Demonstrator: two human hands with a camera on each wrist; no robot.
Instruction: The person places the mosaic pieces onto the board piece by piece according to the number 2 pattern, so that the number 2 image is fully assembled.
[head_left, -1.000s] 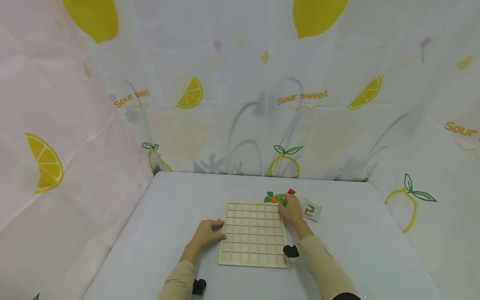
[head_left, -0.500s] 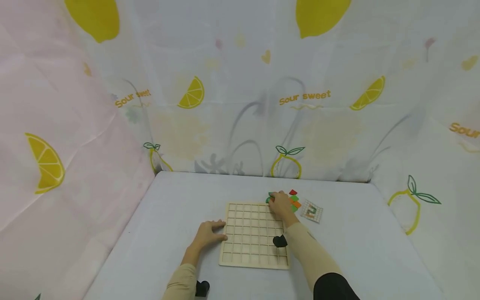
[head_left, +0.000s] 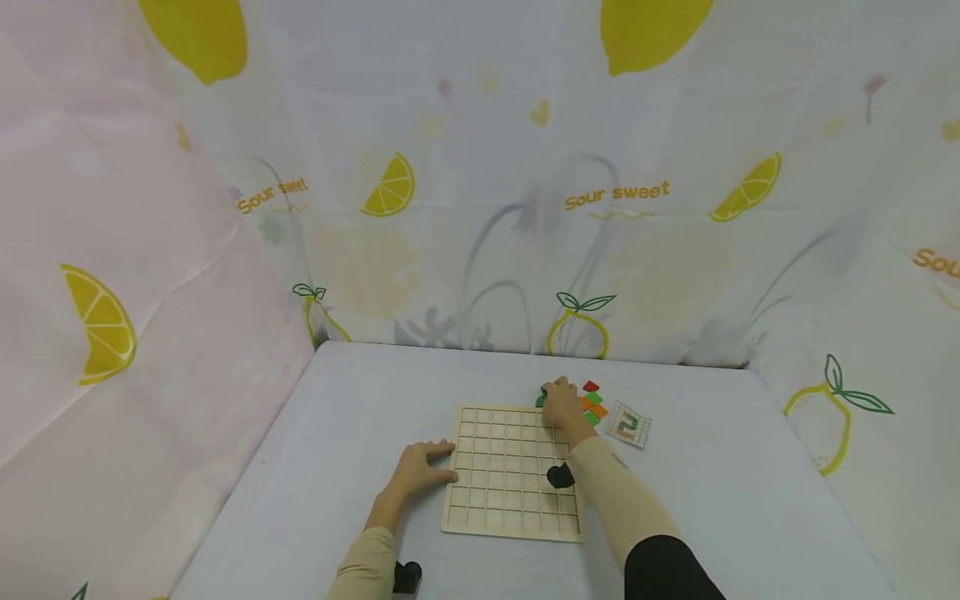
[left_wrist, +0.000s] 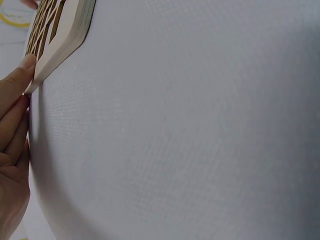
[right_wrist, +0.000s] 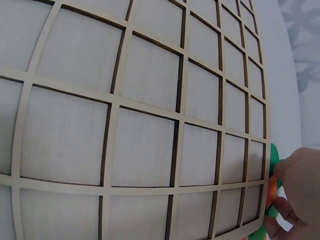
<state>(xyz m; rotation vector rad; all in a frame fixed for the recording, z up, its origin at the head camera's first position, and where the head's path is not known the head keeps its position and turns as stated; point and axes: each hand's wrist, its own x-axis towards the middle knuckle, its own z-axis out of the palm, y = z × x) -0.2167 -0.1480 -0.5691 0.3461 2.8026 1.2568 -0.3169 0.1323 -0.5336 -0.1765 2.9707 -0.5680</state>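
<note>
A square wooden grid board (head_left: 504, 475) lies flat on the table. My left hand (head_left: 415, 470) touches its left edge, thumb and fingers spread apart; in the left wrist view the thumb (left_wrist: 22, 72) lies on the rim. Beyond the board's far right corner, my right hand (head_left: 562, 408) bends its fingers down over small coloured pieces. A green piece (head_left: 541, 399) shows to its left. In the right wrist view an orange piece (right_wrist: 272, 190) and green ones (right_wrist: 274, 157) lie by the fingertips; whether they pinch one is hidden.
Right of that hand lie a red piece (head_left: 591, 386), green pieces (head_left: 593, 397) and orange pieces (head_left: 598, 411). A small card with a gridded pattern (head_left: 628, 425) lies farther right. White cloth covers the table (head_left: 360, 392), and a lemon-print curtain (head_left: 465, 250) hangs around it.
My right hand has moved left along the board's far edge, uncovering orange and green pieces, then stayed almost still. The left hand stays at the board's edge. The head view has shifted slightly.
</note>
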